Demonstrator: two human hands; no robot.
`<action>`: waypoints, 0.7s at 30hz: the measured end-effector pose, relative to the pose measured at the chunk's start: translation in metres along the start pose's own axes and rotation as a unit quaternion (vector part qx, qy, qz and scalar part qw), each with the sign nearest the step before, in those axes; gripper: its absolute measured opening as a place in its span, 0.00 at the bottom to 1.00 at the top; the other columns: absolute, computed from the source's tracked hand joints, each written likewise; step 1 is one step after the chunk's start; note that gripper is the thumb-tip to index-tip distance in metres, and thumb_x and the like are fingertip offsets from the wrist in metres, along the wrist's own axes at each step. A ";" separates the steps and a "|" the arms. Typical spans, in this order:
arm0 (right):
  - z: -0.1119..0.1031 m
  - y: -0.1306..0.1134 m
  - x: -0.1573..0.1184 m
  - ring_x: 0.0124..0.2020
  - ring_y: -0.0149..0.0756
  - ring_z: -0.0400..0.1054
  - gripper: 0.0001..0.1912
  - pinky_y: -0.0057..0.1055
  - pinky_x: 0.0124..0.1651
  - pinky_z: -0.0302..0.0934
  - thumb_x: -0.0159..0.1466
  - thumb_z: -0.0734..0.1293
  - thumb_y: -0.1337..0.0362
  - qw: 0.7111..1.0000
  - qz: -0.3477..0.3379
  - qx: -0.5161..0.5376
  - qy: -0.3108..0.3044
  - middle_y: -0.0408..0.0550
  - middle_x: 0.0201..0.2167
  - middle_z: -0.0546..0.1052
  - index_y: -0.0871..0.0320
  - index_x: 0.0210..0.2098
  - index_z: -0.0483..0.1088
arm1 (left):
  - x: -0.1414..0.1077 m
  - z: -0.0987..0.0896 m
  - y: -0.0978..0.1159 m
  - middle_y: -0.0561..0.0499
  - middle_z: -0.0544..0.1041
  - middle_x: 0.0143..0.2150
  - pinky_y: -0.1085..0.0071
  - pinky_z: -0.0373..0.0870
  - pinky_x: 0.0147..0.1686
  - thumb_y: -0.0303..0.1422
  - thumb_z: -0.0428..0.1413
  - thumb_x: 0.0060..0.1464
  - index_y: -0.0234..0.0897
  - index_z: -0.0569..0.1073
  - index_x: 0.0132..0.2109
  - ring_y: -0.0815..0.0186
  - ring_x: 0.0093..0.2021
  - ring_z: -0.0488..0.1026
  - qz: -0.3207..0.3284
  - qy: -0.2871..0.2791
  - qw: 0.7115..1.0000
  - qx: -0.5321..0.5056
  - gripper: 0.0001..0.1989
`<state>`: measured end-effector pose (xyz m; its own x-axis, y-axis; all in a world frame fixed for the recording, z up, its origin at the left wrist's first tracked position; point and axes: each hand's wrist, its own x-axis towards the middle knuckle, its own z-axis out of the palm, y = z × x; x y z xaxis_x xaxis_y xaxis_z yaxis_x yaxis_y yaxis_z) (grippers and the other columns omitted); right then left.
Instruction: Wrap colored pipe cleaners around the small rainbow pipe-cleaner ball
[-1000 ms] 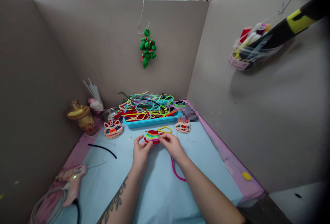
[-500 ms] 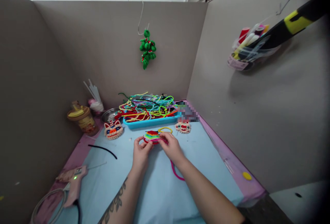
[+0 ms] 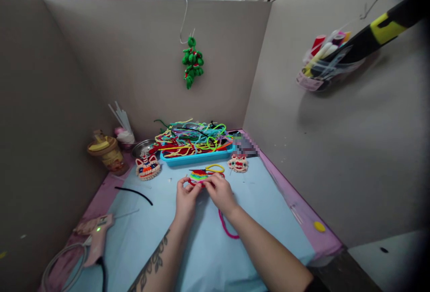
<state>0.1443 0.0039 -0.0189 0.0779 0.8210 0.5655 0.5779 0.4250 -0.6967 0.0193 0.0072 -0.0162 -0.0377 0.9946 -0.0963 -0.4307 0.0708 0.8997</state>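
Near the middle of the blue-covered table, a small striped multicoloured yarn piece (image 3: 199, 175) is pinched between both hands. My left hand (image 3: 187, 193) grips its left and lower edge with thumb and fingers. On the right side, my right hand (image 3: 220, 191) has its fingertips pressed at the lower edge, close to my left thumb. A magenta strand (image 3: 225, 227) hangs from under my right hand and curves onto the cloth. Yellow-handled scissors (image 3: 215, 168) lie just behind the piece, partly covered by it.
A blue tray (image 3: 198, 160) heaped with coloured cords stands behind. Two animal-face pieces (image 3: 148, 168) (image 3: 238, 163) flank it. At left are a pink glue gun (image 3: 97, 240) with a green light, a black strand (image 3: 134, 193) and a brown cup (image 3: 109, 153). Grey panels surround the table.
My right hand has moved slightly left, its fingertips now nearer my left thumb. More of the scissors shows behind the piece, and the magenta strand has shifted slightly left.
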 end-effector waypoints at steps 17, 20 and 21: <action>-0.001 0.006 0.005 0.28 0.34 0.65 0.05 0.29 0.34 0.59 0.56 0.66 0.63 0.974 0.170 0.149 0.020 0.43 0.24 0.73 0.58 0.26 0.71 | 0.000 0.000 0.003 0.55 0.78 0.27 0.72 0.68 0.35 0.34 0.67 0.39 0.40 0.61 0.44 0.69 0.27 0.75 0.003 0.020 1.000 -0.006 0.28; 0.002 0.016 0.006 0.24 0.32 0.63 0.07 0.28 0.28 0.57 0.54 0.67 0.60 0.950 0.228 0.213 0.009 0.42 0.22 0.72 0.58 0.27 0.71 | 0.002 -0.001 0.005 0.55 0.78 0.28 0.72 0.67 0.34 0.34 0.68 0.37 0.40 0.60 0.45 0.69 0.27 0.75 -0.002 0.025 0.999 -0.020 0.30; 0.002 0.019 0.006 0.22 0.31 0.61 0.08 0.27 0.26 0.56 0.53 0.68 0.59 0.941 0.246 0.234 0.001 0.41 0.20 0.71 0.58 0.27 0.71 | 0.003 -0.001 0.005 0.54 0.78 0.29 0.72 0.67 0.34 0.34 0.68 0.36 0.40 0.60 0.45 0.69 0.27 0.75 -0.004 0.022 0.999 -0.025 0.30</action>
<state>0.1538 0.0178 -0.0299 0.2448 0.9616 0.1241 0.0512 0.1150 -0.9920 0.0159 0.0102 -0.0119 -0.0736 0.9897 -0.1232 -0.4760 0.0737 0.8763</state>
